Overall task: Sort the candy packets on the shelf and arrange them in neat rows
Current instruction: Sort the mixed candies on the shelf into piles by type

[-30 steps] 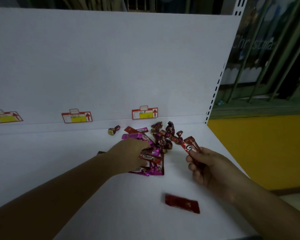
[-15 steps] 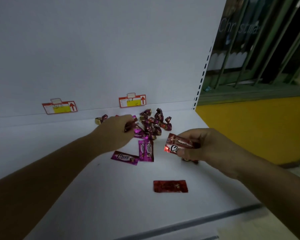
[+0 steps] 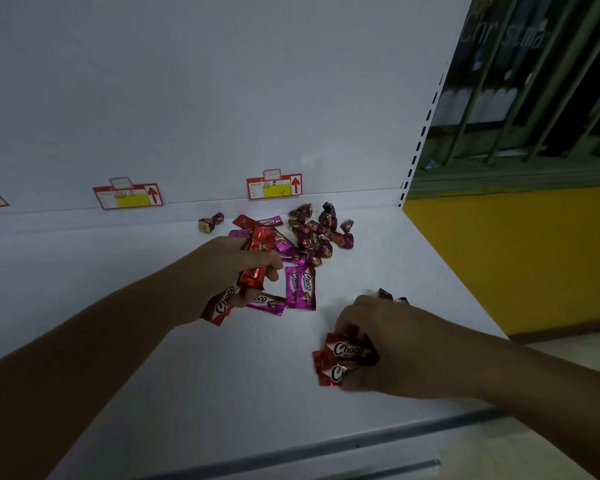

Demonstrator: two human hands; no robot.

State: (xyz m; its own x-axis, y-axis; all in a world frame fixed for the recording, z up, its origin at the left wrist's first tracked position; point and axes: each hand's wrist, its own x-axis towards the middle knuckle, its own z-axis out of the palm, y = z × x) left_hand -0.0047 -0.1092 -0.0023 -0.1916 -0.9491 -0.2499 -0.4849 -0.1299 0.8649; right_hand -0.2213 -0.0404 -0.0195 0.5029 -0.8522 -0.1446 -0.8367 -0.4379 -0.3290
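Since the earlier frame the right hand [image 3: 395,344] has dropped to the front of the shelf [image 3: 153,393], and the left hand [image 3: 232,261] has lifted off the mixed pile [image 3: 312,237] at 12 o'clock. Left hand: fingers curled round two red packets [image 3: 257,258], long axes running 1 to 7 o'clock. Right hand: fingers curled onto the red stack [image 3: 343,355], two packets showing; a third beneath is possible but hidden. The stack's long axis runs roughly 9 to 3 o'clock. It lies at 4 o'clock from the left fingers, so the held packets probably need turning before joining it. The magenta packets [image 3: 300,287] lie between the hands, nearer the left.
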